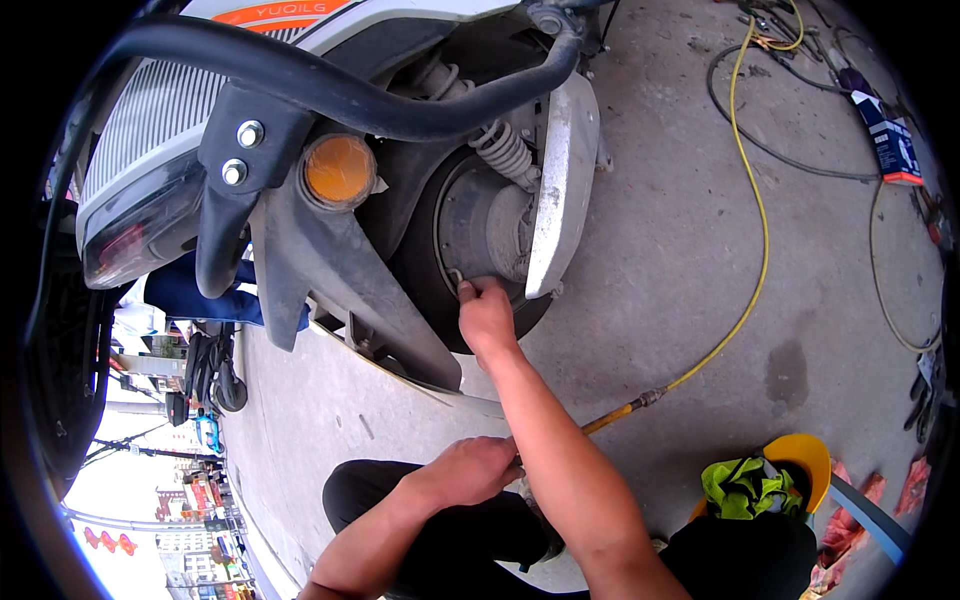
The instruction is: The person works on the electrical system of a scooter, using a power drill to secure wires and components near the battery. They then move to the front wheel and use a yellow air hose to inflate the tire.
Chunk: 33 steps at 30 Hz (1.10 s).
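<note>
My right hand (487, 318) reaches across to the rear wheel (447, 225) of a scooter. Its thumb and finger are closed at a small pale valve stem (456, 275) on the rim; the fingertips are partly hidden. Lower down, my left hand (476, 470) is closed near my knee, around the end of a yellow air hose (608, 418). My right forearm hides part of that hose, and what fitting sits inside the left fist does not show.
Around the wheel are a coil spring (503, 152), a silver cover (563, 190), a dark fender (340, 270) and a black bar (330, 85). The hose runs over the concrete to tools at the far right. A blue box (890, 145) and a yellow helmet (808, 460) with a green vest lie right.
</note>
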Available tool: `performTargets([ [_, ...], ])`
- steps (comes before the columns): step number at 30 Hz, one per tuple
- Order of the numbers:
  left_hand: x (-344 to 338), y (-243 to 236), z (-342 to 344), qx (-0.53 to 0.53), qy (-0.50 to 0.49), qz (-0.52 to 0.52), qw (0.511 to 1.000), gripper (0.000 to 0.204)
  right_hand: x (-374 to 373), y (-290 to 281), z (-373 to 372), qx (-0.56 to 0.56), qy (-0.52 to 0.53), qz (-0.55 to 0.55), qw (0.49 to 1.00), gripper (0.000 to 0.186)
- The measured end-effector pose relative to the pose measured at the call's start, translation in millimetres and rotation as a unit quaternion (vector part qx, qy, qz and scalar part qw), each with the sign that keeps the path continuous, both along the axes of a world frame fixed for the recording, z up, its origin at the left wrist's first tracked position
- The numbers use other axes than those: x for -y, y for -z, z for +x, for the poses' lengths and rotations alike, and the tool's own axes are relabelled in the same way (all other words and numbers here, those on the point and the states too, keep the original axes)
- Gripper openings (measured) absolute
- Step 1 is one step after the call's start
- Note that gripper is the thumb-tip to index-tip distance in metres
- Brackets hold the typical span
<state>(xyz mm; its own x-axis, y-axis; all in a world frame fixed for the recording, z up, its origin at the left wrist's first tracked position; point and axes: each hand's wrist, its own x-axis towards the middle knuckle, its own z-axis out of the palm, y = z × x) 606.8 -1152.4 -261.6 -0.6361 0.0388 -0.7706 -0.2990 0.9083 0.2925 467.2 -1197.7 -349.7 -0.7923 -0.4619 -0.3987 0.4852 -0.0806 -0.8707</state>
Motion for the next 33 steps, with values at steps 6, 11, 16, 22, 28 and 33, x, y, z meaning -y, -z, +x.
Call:
performTargets([
  [6, -7, -6, -10, -0.013, -0.032, -0.032, 0.999, 0.025, -17, -1, -2, 0.138, 0.02, -0.094, 0.986, 0.017],
  [11, -7, -20, -21, -0.223, -0.141, -0.022, 0.964, 0.022, -59, 8, -15, 0.192, -0.133, -0.394, 0.889, 0.013],
  [16, -9, -51, -49, -0.45, -0.117, -0.069, 0.883, 0.025, -147, -36, -60, 0.047, -0.191, -0.455, 0.869, 0.027],
  [22, -8, -71, -100, -0.514, 0.019, -0.174, 0.84, 0.034, -138, -8, -39, 0.084, -0.289, -0.471, 0.829, 0.032],
  [28, -13, -97, -81, -0.502, 0.044, -0.143, 0.852, 0.051, -103, 6, -32, 0.236, -0.179, -0.464, 0.834, 0.024],
  [33, 23, -206, -71, -0.689, 0.071, -0.254, 0.675, 0.029, -64, 13, -15, 0.166, -0.161, -0.344, 0.91, 0.025],
])
